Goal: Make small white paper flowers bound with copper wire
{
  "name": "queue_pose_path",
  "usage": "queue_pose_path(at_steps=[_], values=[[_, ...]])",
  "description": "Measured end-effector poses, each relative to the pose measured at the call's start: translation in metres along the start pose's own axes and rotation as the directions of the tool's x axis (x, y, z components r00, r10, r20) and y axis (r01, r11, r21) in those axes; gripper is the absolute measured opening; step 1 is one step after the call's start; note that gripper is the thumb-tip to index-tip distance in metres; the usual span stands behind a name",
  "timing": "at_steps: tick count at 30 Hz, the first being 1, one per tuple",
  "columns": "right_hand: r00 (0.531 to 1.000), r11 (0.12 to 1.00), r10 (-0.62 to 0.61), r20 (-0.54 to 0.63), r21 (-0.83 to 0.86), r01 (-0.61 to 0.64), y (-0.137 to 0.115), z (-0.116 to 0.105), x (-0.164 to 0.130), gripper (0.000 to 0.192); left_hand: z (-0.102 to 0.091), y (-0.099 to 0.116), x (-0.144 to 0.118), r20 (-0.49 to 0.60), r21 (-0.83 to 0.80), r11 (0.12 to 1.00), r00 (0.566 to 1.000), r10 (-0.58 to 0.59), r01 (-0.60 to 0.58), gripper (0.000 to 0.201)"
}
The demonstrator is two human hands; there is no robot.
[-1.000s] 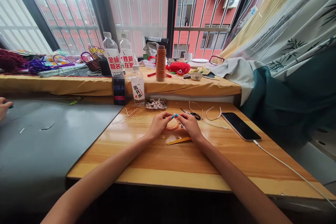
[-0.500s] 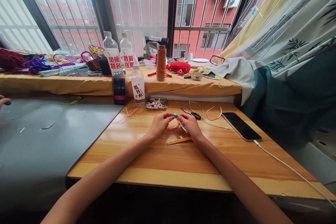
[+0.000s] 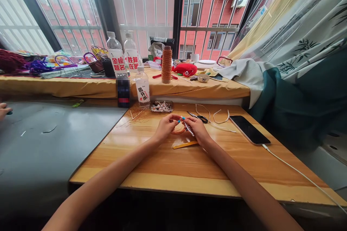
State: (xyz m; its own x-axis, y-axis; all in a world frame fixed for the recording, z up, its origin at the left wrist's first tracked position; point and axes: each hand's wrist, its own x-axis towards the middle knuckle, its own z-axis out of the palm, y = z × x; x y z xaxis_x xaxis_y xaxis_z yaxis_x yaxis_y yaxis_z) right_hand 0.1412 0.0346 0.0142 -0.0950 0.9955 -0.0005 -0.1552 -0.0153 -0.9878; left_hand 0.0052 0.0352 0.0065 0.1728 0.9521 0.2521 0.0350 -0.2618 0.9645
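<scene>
My left hand [image 3: 166,127] and my right hand [image 3: 197,129] meet fingertip to fingertip above the wooden table. A short white cord [image 3: 189,129] hangs from the pinch of my right hand. Thumb and finger of my left hand are closed at the upper end of this cord; the exact grip is too small to make out. Loops of orange thread [image 3: 177,132] lie just below, between both hands. Under my right wrist, a yellow flat stick [image 3: 184,145] rests on the table, partly covered. Black-handled scissors [image 3: 202,119] lie just beyond my right hand.
A clear tray of small pieces [image 3: 161,107] stands behind my hands, beside a water bottle [image 3: 142,88]. At right are loose white cords [image 3: 217,125] and a phone [image 3: 249,130] on a cable. A cone of orange thread [image 3: 166,65] stands on the sill. Another person's hand [image 3: 4,110] shows at far left.
My hands stay nearly in place, with only a slight shift of the fingers and white cord. At far left, the other person's hand has come further into view.
</scene>
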Motion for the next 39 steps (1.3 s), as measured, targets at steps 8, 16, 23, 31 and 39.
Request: queue_pose_path(at_steps=[8,16,23,31,39], values=[[1.0,1.0,-0.009,0.018,0.024,0.009,0.0016,-0.0004,0.0009,0.025,0.0,-0.0016,0.0018,-0.014,-0.121,0.991,0.998,-0.058,0.056,0.019],[0.999,0.997,-0.035,0.04,0.071,0.032,0.0012,0.001,0.0001,0.024,0.0032,-0.0023,0.0028,0.004,-0.378,0.897,0.969,-0.246,0.229,0.031],[0.997,0.995,-0.05,0.056,0.083,0.045,0.0026,0.0006,0.0011,0.023,0.0017,-0.0027,0.0014,0.042,-0.414,0.873,0.964,-0.263,0.256,0.03],[0.998,0.995,-0.036,0.05,0.095,0.031,0.0013,0.0028,0.0009,0.024,0.0013,-0.0084,0.0032,0.033,-0.387,0.885,0.964,-0.265,0.257,0.028],[0.999,0.999,-0.037,0.033,0.001,0.037,0.0012,0.0035,-0.0003,0.024,0.0025,-0.0074,0.0016,0.006,-0.229,0.938,0.964,-0.267,0.261,0.021]])
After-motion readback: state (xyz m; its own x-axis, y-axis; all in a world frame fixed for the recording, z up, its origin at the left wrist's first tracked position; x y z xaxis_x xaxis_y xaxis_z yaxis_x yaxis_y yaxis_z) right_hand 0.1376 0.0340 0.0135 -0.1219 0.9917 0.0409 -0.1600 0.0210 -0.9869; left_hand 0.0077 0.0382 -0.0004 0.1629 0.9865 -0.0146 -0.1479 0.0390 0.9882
